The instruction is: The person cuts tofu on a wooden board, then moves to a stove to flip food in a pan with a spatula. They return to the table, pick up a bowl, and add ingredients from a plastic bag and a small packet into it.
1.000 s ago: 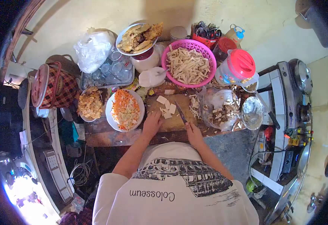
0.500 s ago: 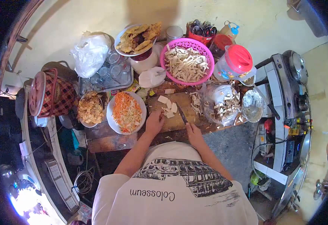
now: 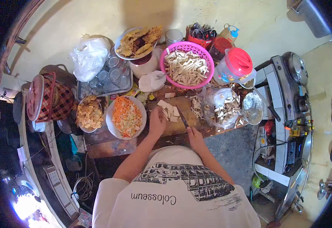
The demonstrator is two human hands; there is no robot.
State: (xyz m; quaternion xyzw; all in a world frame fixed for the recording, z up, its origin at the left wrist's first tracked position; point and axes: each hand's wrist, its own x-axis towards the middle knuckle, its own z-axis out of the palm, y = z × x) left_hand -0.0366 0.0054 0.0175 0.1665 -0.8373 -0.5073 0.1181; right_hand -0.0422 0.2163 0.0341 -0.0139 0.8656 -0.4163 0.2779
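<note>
**Pale slices (image 3: pixel 169 112) sat between the left hand (image 3: pixel 157 123) and the knife (image 3: pixel 183 118)**

So the slices were in a loose, overlapping little heap on the wooden board (image 3: pixel 188 103), just ahead and to the right of the left fingers. The left hand was clearly the nearer one. Its fingers looked bunched up at the edge of the heap, but tbh I couldn't tell if they were pinching a slice or just resting beside it.

The knife was on the other side. The right hand (image 3: pixel 195 136) had its fingers wrapped around the handle, and the blade slanted forward and a bit left of them, long axis running away from the body. That put the blade right alongside the heap's right edge; touching or not, hard to say.

Further out, a pile of pale shreds (image 3: pixel 195 107) lay ahead of the right fingers, past the blade. The plate (image 3: pixel 144 111) of shredded carrot (image 3: pixel 124 108) stood near the left fingers, over to their left, and the pink basket (image 3: pixel 188 87) was well ahead of both hands.
</note>
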